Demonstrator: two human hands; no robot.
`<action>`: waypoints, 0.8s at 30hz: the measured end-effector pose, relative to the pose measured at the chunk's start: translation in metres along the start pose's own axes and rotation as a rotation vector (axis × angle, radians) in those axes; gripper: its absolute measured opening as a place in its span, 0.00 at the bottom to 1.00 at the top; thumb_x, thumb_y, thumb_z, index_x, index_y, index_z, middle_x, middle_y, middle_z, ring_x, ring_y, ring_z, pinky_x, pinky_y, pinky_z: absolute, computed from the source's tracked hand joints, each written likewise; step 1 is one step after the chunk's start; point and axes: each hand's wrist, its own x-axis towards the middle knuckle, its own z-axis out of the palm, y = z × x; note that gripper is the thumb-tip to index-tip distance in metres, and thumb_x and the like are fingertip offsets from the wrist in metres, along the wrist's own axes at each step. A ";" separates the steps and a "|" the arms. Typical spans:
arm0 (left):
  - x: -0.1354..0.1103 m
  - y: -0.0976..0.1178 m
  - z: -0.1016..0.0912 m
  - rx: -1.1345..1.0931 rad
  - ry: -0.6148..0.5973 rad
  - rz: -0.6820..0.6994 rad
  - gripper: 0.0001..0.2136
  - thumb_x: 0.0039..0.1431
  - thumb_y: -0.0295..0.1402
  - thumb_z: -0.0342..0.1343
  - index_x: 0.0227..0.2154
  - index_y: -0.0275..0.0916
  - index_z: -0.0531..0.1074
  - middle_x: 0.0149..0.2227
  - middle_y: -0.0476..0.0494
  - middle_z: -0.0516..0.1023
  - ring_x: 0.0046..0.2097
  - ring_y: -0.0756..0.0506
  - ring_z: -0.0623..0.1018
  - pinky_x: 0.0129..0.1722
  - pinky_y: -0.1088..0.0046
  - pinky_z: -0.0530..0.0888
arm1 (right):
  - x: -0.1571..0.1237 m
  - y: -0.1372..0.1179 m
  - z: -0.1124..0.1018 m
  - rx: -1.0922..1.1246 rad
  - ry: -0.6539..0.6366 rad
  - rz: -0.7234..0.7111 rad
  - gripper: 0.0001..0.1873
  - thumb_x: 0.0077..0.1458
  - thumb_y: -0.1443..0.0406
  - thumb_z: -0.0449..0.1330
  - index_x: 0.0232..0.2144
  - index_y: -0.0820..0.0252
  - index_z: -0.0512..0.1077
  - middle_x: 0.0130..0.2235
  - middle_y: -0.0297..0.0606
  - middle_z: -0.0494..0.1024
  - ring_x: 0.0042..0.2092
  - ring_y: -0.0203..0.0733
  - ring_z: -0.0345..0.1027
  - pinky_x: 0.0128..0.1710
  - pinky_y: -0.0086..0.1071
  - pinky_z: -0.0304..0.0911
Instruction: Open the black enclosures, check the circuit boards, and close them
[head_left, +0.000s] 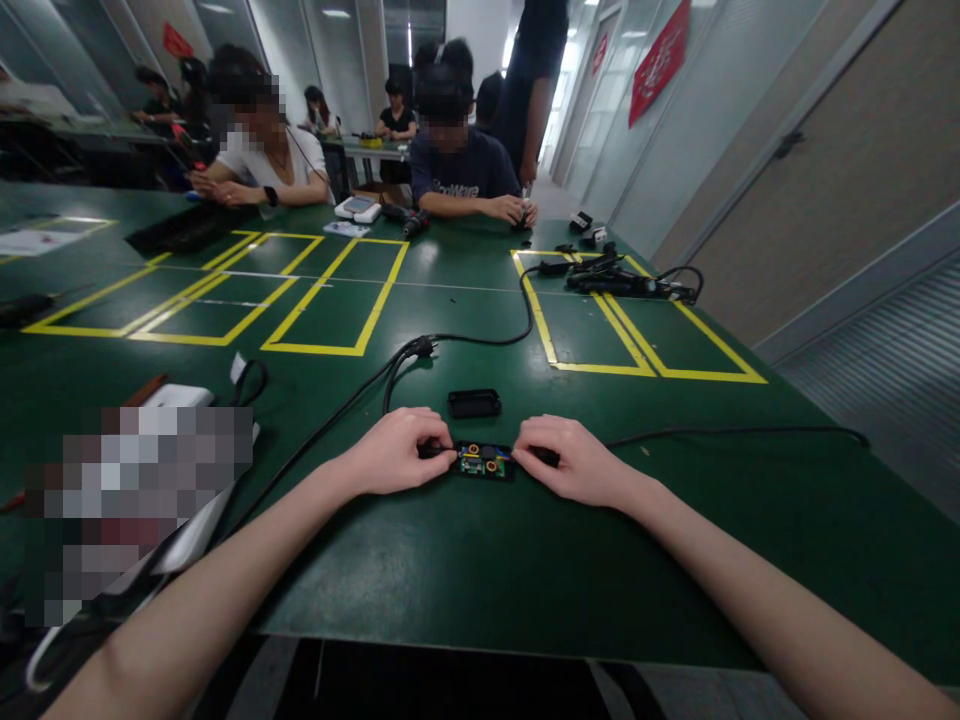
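Observation:
On the green table, a small black plastic case (456, 474) lies open, with a green circuit board (472, 466) and copper coils inside. My left hand (397, 452) is closed at the case's left end, pinching the black cable end that enters there. At the opposite end my right hand (566, 460) pinches another black cable (705, 431), which trails off to the right. Blue and yellow wires show between my fingertips. Just behind the case rests a separate black cover (474, 403), its hollow side up. My fingers partly hide both cable entries.
A black cord with a plug (424, 346) curves across the table. Bundled black cables (611, 275) lie at the back right, near yellow tape outlines (600, 368). White devices, partly blurred out, stand at left. Two people sit across the table, beside a power drill (409, 218).

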 end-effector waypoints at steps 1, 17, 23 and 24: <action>0.000 0.000 0.000 -0.005 0.000 0.000 0.06 0.59 0.30 0.59 0.27 0.36 0.77 0.27 0.49 0.72 0.30 0.49 0.71 0.32 0.74 0.65 | 0.000 0.000 0.000 0.014 -0.013 0.005 0.15 0.69 0.63 0.53 0.29 0.59 0.70 0.30 0.37 0.74 0.32 0.39 0.67 0.35 0.33 0.60; -0.002 0.000 0.002 -0.084 0.003 0.091 0.08 0.65 0.29 0.56 0.30 0.37 0.78 0.32 0.46 0.76 0.34 0.48 0.75 0.35 0.74 0.69 | -0.004 0.000 -0.002 0.137 0.010 0.003 0.09 0.67 0.61 0.58 0.36 0.59 0.75 0.27 0.33 0.74 0.26 0.34 0.63 0.28 0.29 0.58; -0.002 0.003 0.002 0.029 -0.008 0.139 0.09 0.66 0.28 0.55 0.32 0.38 0.78 0.31 0.46 0.76 0.35 0.47 0.76 0.37 0.73 0.70 | -0.003 -0.002 -0.006 0.141 -0.023 -0.062 0.10 0.67 0.63 0.58 0.33 0.59 0.73 0.33 0.38 0.77 0.31 0.37 0.67 0.32 0.30 0.62; -0.002 0.003 0.002 0.033 -0.005 0.134 0.09 0.66 0.28 0.55 0.32 0.38 0.78 0.31 0.47 0.76 0.35 0.47 0.76 0.37 0.73 0.70 | -0.003 -0.002 -0.006 0.135 -0.026 -0.070 0.10 0.68 0.64 0.57 0.33 0.59 0.72 0.34 0.39 0.77 0.32 0.38 0.68 0.33 0.31 0.63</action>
